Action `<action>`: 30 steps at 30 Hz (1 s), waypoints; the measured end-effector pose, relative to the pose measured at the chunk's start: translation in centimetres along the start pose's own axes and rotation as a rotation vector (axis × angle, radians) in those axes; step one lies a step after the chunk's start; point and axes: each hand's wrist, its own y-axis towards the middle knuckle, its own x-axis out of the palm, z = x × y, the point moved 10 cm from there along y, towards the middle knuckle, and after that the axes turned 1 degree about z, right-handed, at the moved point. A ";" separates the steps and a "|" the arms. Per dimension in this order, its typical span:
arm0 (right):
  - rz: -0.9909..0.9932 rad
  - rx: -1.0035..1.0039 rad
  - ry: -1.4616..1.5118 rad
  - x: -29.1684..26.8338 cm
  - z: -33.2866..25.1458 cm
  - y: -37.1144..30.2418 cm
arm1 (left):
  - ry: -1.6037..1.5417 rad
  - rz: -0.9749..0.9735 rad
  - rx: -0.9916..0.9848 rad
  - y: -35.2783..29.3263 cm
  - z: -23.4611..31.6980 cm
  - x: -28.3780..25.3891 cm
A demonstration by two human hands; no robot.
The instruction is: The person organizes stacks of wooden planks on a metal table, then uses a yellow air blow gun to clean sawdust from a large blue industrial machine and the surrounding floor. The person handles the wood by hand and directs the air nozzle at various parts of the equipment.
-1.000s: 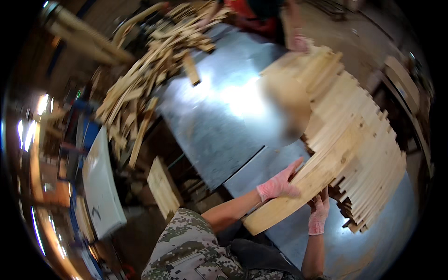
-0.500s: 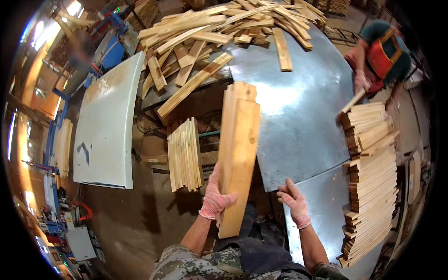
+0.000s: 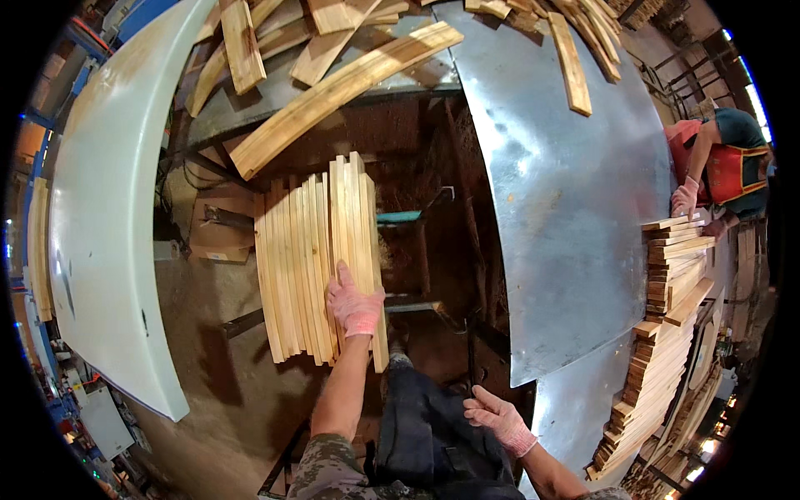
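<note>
My left hand (image 3: 356, 307), in a pink-white knit glove, is closed on a bundle of narrow wooden boards (image 3: 357, 223) at the right end of a low row. The bundle rises slightly above the neighbouring boards (image 3: 289, 262), which stand on edge side by side. Part of my grip is hidden behind the hand. My right hand (image 3: 502, 421), gloved the same way, hovers near the metal table's (image 3: 575, 250) near-left edge. Its fingers are loosely bent and partly apart, with nothing visible in them.
A pale curved panel (image 3: 104, 200) stands at the left. Loose boards (image 3: 342, 92) lie across the far side. A long row of stacked boards (image 3: 646, 392) lines the table's right edge, where a co-worker's gloved hand (image 3: 686, 197) touches it. Metal frame bars (image 3: 417, 307) are beside the low row.
My left hand has lowered the boards from in front of me to the low row at the left. My right hand has moved down and slightly left. My view has shifted.
</note>
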 end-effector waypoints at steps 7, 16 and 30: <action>-0.008 0.046 0.029 0.4 -0.1 1.0 | 0.564 0.043 0.205 2.3 2.6 4.7; -0.025 -0.219 -0.100 -5.6 3.4 -3.1 | 0.067 0.076 0.264 -2.3 -0.7 2.6; 0.406 -0.492 0.408 -28.1 21.3 -18.5 | -0.081 -1.030 0.971 -54.3 24.1 17.8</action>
